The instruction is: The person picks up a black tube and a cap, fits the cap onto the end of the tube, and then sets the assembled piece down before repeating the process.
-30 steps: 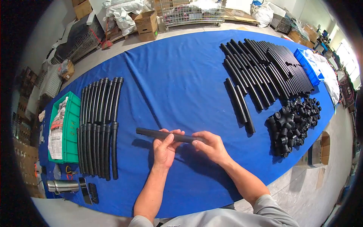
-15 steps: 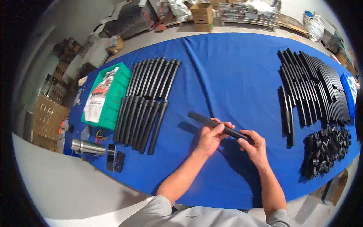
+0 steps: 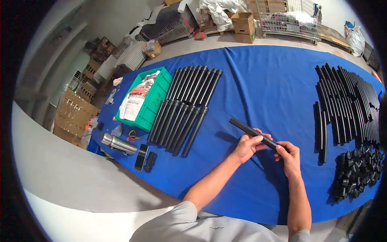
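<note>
Across the middle of the blue-covered table I hold a black tube (image 3: 244, 127) slantwise, its far end pointing up and left. My left hand (image 3: 248, 148) is closed round its middle, thumb on top. At the near right end, the thumb and fingers of my right hand (image 3: 289, 158) close about the tube's tip and hide it. To the left lie two rows of black tubes with wider collars at their upper ends (image 3: 195, 86). Bare thin black tubes (image 3: 342, 103) are spread at the right, above a heap of small black caps (image 3: 356, 173).
A green crate (image 3: 158, 94) with newspaper in it stands at the left. Near the left edge are a steel flask (image 3: 119, 144), a phone (image 3: 141, 157), a small black object (image 3: 150, 162) and orange-handled pliers (image 3: 132, 136). Cardboard boxes (image 3: 243, 26) and a wire cage (image 3: 288, 24) stand beyond the table.
The view has swung left, so the table and its things appear farther right. Both hands remain on the tube, the right one still at its near end.
</note>
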A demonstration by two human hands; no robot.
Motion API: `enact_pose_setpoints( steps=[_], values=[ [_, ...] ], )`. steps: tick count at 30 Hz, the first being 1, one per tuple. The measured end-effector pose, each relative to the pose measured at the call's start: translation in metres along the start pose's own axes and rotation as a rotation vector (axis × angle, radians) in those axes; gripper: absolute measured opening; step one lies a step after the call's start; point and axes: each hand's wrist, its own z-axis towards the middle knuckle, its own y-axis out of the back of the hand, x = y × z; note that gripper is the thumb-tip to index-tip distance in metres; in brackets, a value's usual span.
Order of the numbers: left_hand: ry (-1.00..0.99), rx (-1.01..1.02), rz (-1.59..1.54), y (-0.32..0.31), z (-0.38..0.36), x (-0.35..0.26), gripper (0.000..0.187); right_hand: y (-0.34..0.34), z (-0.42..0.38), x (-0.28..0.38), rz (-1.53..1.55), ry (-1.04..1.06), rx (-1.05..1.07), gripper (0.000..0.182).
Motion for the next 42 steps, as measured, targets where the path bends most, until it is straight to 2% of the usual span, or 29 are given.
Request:
enact_pose_setpoints(
  steps=[1,4,5,8,9,12,13,17,24,25,28,29,32,34,36,38,42],
  values=[
    [0.046,-0.059,0.076,-0.003,-0.002,-0.003,0.016,0.002,0.0,0.004,0.007,0.011,-0.009,0.021],
    [0.135,-0.159,0.59,-0.018,-0.021,-0.017,0.017,0.009,0.003,0.005,-0.004,0.012,-0.04,0.021],
    [0.096,-0.257,0.804,-0.03,-0.029,-0.024,0.017,0.012,0.004,0.005,-0.022,0.01,-0.032,0.021],
    [-0.864,-0.038,1.708,-0.048,-0.039,-0.053,0.02,0.013,0.003,0.012,-0.054,-0.029,0.041,0.022],
    [-0.965,0.004,1.857,-0.064,-0.042,-0.065,0.028,0.015,0.003,0.011,-0.061,-0.036,0.09,0.023],
    [-0.749,0.285,1.94,-0.05,-0.042,-0.069,0.03,0.014,0.002,0.01,-0.032,-0.056,0.199,0.023],
    [-0.709,0.321,1.884,-0.046,-0.042,-0.068,0.033,0.015,0.002,0.011,-0.031,-0.067,0.219,0.022],
    [-0.605,0.411,1.896,-0.042,-0.056,-0.069,0.038,0.016,-0.001,0.011,-0.034,-0.1,0.311,0.022],
    [-0.542,0.352,1.843,-0.032,-0.102,-0.062,0.036,0.0,-0.009,0.013,-0.113,-0.182,0.476,0.024],
    [-0.571,0.317,1.855,-0.032,-0.108,-0.064,0.033,-0.002,-0.009,0.007,-0.01,-0.164,0.485,0.042],
    [-0.681,0.111,1.968,-0.007,-0.124,-0.09,0.031,-0.002,-0.01,0.01,0.083,-0.064,0.388,0.063],
    [-0.654,-0.056,1.969,0.007,-0.128,-0.105,0.031,0.003,-0.007,0.007,0.076,-0.107,0.364,0.074],
    [-0.63,-0.539,1.985,0.064,-0.129,-0.162,0.032,-0.003,-0.007,0.016,0.093,-0.148,0.335,0.069],
    [-0.553,-0.759,2.06,0.111,-0.126,-0.196,0.03,-0.004,-0.007,0.012,0.074,-0.149,0.341,0.067],
    [-0.549,-0.882,2.075,0.156,-0.123,-0.214,0.03,-0.003,-0.006,0.012,0.054,-0.162,0.33,0.065],
    [-0.497,-0.916,2.15,0.175,-0.119,-0.221,0.032,-0.002,-0.005,0.012,0.061,-0.161,0.312,0.064],
    [-0.412,-0.936,2.226,0.178,-0.109,-0.224,0.035,0.0,-0.004,0.007,0.085,-0.15,0.32,0.064]
  ],
)
